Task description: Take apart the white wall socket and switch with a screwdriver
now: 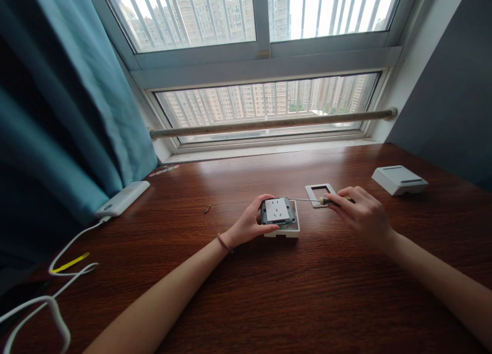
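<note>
My left hand is closed around the left side of a wall socket, thumb at the near edge and fingers at the far edge. The socket has a white face and a grey frame. It sits tilted on a white mounting box, part of whose inside shows at the right. In my right hand is a screwdriver, held by its handle. Its thin shaft points left, and the tip is at the socket's far right edge; whether it touches is too small to tell. Behind the screwdriver lies a white cover frame.
Two small screws lie left of my left hand. A white box-like unit stands at the far right of the wooden table. Along the left are a white power strip, its cable and a blue curtain.
</note>
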{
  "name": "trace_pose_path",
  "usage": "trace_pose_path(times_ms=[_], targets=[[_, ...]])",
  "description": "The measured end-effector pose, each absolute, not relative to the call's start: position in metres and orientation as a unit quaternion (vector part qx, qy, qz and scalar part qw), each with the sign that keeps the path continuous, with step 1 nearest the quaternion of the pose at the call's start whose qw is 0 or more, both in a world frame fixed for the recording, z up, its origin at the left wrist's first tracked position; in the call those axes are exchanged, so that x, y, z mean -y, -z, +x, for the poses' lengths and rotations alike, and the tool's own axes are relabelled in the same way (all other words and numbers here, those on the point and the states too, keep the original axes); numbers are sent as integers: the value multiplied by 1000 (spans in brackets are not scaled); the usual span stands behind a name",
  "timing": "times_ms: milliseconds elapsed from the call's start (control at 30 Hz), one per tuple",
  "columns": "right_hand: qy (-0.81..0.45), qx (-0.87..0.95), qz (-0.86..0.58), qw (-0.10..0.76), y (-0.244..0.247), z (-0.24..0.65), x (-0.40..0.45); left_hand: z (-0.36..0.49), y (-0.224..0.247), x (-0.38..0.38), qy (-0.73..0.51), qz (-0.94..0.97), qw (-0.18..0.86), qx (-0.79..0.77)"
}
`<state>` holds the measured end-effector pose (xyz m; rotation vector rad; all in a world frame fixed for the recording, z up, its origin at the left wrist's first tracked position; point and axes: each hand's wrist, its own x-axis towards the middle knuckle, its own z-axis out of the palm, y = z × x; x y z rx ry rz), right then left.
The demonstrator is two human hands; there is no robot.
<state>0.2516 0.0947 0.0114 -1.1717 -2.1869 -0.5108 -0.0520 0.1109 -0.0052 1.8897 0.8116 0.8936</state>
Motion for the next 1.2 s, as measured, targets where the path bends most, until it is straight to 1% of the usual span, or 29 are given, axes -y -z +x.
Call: trace_pose_path(times_ms=[100, 167, 300, 400, 700, 1000, 1200], targets=[[128, 799, -491, 322, -9, 247, -92, -53, 8, -112, -374, 761, 415, -330], [79, 778, -535, 320, -5, 241, -88, -54, 11, -113, -403, 771, 360, -337], [-19, 774, -576, 262, 2, 227, -80, -56, 16, -116, -462, 785, 225, -347], [-57, 782, -577, 229, 5, 220, -77, -57, 18, -117, -483, 785, 196, -335], [-82, 775, -594, 199, 7, 219, -79, -55, 18, -112, -450, 831, 147, -293], [-64, 773, -606, 175, 7, 221, -82, -51, 11, -104, -419, 865, 84, -263], [-73, 783, -595, 166, 5, 225, -84, -50, 8, -101, -402, 879, 67, -249]])
